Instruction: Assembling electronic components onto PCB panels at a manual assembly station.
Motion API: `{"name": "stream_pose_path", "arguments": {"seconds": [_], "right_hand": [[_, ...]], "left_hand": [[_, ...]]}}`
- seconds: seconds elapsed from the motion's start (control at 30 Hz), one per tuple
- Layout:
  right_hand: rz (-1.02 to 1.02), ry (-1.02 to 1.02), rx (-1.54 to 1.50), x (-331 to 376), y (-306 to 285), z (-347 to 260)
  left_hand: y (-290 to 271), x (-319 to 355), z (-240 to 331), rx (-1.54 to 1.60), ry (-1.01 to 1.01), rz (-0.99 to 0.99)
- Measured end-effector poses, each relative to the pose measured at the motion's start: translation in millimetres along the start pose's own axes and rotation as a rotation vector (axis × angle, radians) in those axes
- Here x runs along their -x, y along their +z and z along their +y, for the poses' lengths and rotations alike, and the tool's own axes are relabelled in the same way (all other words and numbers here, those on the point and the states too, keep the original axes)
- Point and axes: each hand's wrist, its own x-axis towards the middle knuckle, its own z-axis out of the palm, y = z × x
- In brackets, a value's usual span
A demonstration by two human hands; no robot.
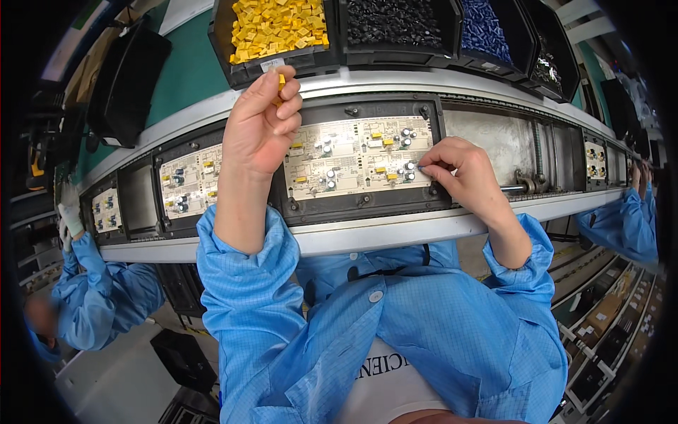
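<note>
My left hand (265, 120) is raised over the line with its fingers curled round a few yellow box capacitors (282, 81). It is just in front of the bin of yellow capacitors (279, 28). My right hand (462, 173) is at the right edge of a circuit board panel (346, 157), thumb and forefinger pinched on a small bluish component (421, 168) that is mostly hidden. The panel lies in a black carrier frame (395, 206) and bears yellow capacitors and round capacitors with dark and pale tops.
Bins of black parts (392, 28), blue parts (484, 32) and shiny metal parts (546, 63) stand behind the conveyor rail (353, 237). Another panel (187, 180) sits in a carrier at left. Co-workers in blue are at the left (106, 297) and right (621, 222).
</note>
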Motion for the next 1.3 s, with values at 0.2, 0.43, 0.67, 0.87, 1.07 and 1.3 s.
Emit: {"name": "stream_pose_path", "arguments": {"seconds": [0.2, 0.43, 0.67, 0.87, 1.07, 1.3], "right_hand": [[0.033, -0.030, 0.069, 0.4, 3.6, -2.4], [0.085, -0.096, 0.139, 2.3, 5.8, -4.9], [0.062, -0.042, 0.144, 1.8, 0.7, -6.5], [0.065, -0.081, 0.215, 3.6, 0.9, -10.0], [0.079, -0.090, 0.266, 4.4, 3.6, -18.4], [-0.071, 0.122, 0.017, -10.3, -17.0, -17.8]], "left_hand": [[10.7, 3.5, -2.8, -0.144, 0.086, 0.133], [10.5, 4.9, -1.6, -0.201, 0.101, 0.136], [9.0, 5.4, 0.6, -0.243, 0.104, 0.140], [8.9, 7.2, 2.9, -0.265, 0.110, 0.153], [6.1, 8.8, 6.9, -0.283, 0.116, 0.124], [13.1, 20.6, 14.1, -0.670, 0.134, 0.244]]}}
